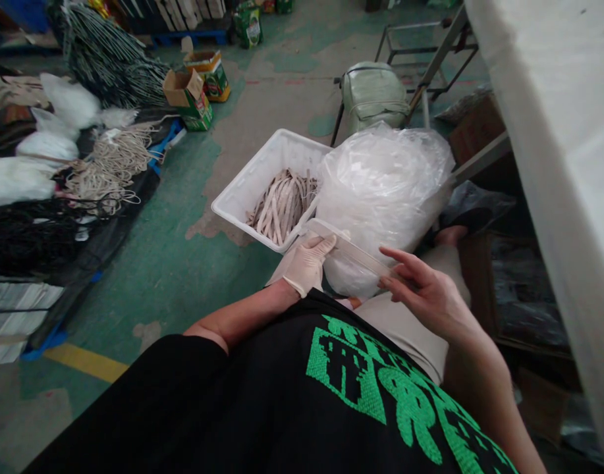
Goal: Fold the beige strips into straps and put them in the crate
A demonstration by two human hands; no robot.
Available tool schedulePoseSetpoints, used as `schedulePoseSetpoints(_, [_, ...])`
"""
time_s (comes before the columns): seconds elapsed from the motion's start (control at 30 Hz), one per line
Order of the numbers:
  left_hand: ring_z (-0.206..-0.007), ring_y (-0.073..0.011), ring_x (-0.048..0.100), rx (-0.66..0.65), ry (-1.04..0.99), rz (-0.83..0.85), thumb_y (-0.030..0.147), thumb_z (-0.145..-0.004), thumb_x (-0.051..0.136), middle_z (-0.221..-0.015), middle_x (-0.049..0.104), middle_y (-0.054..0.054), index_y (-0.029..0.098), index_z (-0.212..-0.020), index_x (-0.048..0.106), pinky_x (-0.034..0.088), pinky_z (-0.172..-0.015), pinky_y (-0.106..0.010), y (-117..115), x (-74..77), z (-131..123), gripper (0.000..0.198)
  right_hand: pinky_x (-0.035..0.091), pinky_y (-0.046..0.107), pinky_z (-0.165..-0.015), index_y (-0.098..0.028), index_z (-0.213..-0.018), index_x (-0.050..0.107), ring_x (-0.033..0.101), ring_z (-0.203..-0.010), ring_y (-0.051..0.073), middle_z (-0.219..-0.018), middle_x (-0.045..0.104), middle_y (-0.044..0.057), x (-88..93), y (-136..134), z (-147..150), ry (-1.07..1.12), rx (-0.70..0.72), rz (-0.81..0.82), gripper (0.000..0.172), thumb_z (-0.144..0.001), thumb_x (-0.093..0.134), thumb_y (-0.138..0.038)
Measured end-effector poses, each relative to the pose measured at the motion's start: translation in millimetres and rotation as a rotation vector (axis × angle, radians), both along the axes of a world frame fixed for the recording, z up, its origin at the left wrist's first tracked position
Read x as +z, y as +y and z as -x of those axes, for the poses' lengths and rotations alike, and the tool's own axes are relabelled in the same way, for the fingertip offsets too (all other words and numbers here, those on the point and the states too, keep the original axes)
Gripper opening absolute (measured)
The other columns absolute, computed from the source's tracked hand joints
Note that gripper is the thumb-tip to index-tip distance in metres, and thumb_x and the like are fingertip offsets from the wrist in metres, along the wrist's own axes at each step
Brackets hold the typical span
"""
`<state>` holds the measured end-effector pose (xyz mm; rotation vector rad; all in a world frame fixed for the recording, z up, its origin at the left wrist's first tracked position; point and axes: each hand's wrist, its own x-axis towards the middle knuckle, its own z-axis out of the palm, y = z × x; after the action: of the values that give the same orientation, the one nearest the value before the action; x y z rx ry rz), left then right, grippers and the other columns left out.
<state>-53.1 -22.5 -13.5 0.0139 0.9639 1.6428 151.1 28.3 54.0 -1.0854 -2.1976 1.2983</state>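
Observation:
My left hand (307, 262), in a pale glove, pinches a pale flat strip (361, 257) near its left end. The strip slants down to the right across my lap. At its other end, the bare fingers of my right hand (423, 286) close on it, with the index finger stretched out. Just beyond my left hand stands a white plastic bin (242, 197), holding a bundle of beige flat strips (284, 204). A large clear plastic bag (385, 178) with whitish contents bulges beside the bin, in front of both hands.
A pale green wrapped bundle (373, 95) sits behind the bag. A white-covered table (563, 131) runs along the right, with cartons beneath. On the left, cords (116, 161) and white bags (39, 148) lie on a pallet. Open cardboard boxes (189, 99) stand farther back.

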Motion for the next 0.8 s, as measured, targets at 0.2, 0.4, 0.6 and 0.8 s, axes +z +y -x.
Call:
schedulePoseSetpoints(0.2, [-0.104,-0.0242,0.072,-0.099,-0.120,-0.042,0.023,-0.076,0.083,-0.102,0.077,-0.010,0.014,-0.093,0.073,0.053,-0.099,-0.038,2,3.1,12,0.022,0.063,0.041,-0.065,-0.039,-0.115,0.071,0.073,-0.074,0.025,-0.092,0.076,0.003,26.6,-25,-47,0.152,-0.080,-0.127,0.029,-0.087,0.073,-0.043])
schedulePoseSetpoints(0.4, [-0.089,-0.0194,0.073,-0.234,-0.254,-0.014,0.021,-0.082,0.076,-0.094,0.078,-0.008,0.013,-0.092,0.071,0.056,-0.090,-0.035,-5,23.2,4,0.014,0.058,0.038,-0.055,-0.046,-0.112,0.075,0.071,-0.069,0.024,-0.088,0.074,0.002,40.5,-40,-44,0.269,-0.153,-0.478,0.033,-0.090,0.068,-0.023])
schedulePoseSetpoints(0.6, [-0.085,-0.0161,0.073,-0.349,-0.258,0.067,0.022,-0.088,0.069,-0.091,0.078,-0.006,0.014,-0.096,0.072,0.055,-0.087,-0.030,-11,30.6,-2,0.012,0.061,0.036,-0.074,-0.035,-0.103,0.077,0.071,-0.087,0.021,-0.110,0.072,0.004,22.7,-24,-21,0.286,-0.039,-0.592,0.025,-0.090,0.069,-0.016])
schedulePoseSetpoints(0.8, [-0.100,-0.0225,0.072,-0.709,-0.247,-0.001,0.026,-0.095,0.060,-0.097,0.078,-0.011,0.012,-0.102,0.073,0.050,-0.099,-0.036,-21,25.2,-16,0.020,0.059,0.035,-0.087,-0.024,-0.103,0.070,0.072,-0.103,0.019,-0.121,0.074,0.008,-4.4,-9,13,0.297,0.160,-0.533,0.018,-0.098,0.054,-0.017])
